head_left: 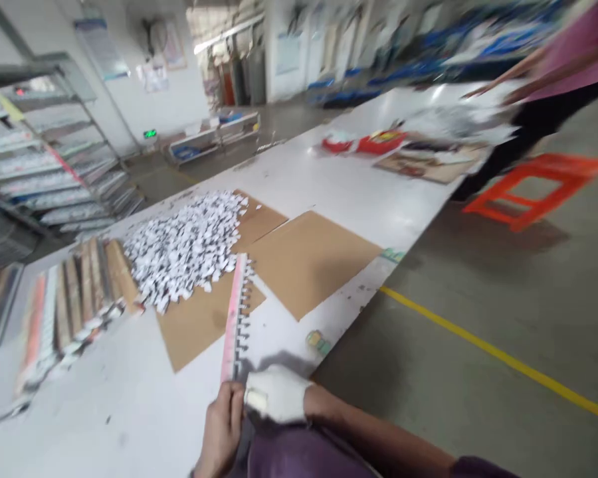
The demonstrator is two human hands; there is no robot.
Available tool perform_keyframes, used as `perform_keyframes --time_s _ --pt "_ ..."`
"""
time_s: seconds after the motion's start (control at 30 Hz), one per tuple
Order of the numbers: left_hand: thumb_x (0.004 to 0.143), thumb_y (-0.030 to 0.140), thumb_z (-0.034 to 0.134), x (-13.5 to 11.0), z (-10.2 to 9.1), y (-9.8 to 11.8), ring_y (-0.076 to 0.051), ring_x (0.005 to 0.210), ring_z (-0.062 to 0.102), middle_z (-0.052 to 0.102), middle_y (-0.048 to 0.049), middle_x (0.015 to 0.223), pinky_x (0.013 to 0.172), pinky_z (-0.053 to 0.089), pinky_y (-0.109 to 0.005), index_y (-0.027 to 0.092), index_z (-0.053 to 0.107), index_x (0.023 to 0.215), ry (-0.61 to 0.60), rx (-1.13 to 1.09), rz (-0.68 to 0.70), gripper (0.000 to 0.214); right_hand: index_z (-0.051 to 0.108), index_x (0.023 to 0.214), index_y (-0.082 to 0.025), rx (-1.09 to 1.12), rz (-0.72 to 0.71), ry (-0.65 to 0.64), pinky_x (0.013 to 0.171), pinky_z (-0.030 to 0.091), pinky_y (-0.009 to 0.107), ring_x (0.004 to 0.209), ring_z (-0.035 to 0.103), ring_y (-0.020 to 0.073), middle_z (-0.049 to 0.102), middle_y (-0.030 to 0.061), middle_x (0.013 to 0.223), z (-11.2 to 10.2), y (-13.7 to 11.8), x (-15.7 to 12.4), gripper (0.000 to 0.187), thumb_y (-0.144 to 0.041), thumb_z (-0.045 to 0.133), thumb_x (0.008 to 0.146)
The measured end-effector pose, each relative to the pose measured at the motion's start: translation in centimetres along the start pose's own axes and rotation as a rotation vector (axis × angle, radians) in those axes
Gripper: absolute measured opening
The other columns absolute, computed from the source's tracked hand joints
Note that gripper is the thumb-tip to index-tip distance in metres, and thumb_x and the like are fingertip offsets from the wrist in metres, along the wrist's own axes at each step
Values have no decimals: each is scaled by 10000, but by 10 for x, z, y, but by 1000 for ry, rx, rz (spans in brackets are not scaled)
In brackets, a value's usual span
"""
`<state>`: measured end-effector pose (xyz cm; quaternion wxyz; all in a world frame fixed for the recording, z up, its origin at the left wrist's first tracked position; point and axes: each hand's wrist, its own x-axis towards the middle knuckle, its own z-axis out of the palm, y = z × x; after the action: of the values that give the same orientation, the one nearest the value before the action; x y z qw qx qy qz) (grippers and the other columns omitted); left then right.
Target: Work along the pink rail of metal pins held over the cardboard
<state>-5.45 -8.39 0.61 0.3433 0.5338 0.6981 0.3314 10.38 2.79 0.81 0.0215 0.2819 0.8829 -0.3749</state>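
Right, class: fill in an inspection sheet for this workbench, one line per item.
Surface: long white table with brown cardboard sheets.
Job's things: pink strip edged with small tags, its near end held by both hands.
Clutter: heap of white paper pieces; row of stacked booklets; red tray.
Grippers: left hand bare, right hand in white glove.
Cables: nothing seen.
Surroundings: metal shelving, orange stool, another person, yellow floor line.

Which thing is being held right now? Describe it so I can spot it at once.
On the long white table, find the brown cardboard sheets beside the heap of small white paper pieces. The pink strip runs from there to both hands at the near edge; it alone is long, thin and pink.
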Motion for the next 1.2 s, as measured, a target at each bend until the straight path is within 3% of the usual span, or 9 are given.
perform_keyframes --time_s 0.1,0.2,0.27,0.4,0.9,1.2 --pt "999 434 448 8 0 -5 -198 688 630 665 -31 812 682 522 -328 223 564 1068 129 159 -8 250 693 966 -211 14 62 -87 670 443 277 779 652 205 743 70 935 3 5 2 306 -463 522 941" --pt "875 427 675 18 1 -18 -250 893 628 626 -96 1017 808 539 -400 174 512 1202 264 393 74 444 690 1015 -161 -39 174 -91 660 433 298 803 685 233 746 131 942 9 9 4 333 -379 439 985" --pt "808 362 746 21 5 -27 -250 928 607 581 -95 1060 844 537 -411 167 486 1236 249 478 103 537 690 1027 -151 -130 250 -35 654 433 311 821 712 250 751 139 944 12 7 6 334 -315 400 998" --pt "832 246 669 21 10 -33 -224 880 591 554 -60 1011 828 542 -386 187 478 1208 197 467 52 426 681 1077 -157 -254 250 4 660 464 331 871 737 287 757 123 981 15 0 12 319 -285 398 1007" --pt "790 238 667 22 9 -36 -225 902 582 582 -59 1001 825 526 -373 197 536 1080 221 377 69 321 661 1140 -139 -293 137 -143 799 506 371 978 715 311 746 150 1071 12 -11 19 327 -244 388 996" --pt "794 261 647 23 10 -36 -233 900 570 555 -59 977 817 522 -380 194 528 1043 197 383 34 283 677 1068 -171 -320 51 -123 726 507 356 900 728 309 754 130 985 25 0 35 300 -249 401 982"
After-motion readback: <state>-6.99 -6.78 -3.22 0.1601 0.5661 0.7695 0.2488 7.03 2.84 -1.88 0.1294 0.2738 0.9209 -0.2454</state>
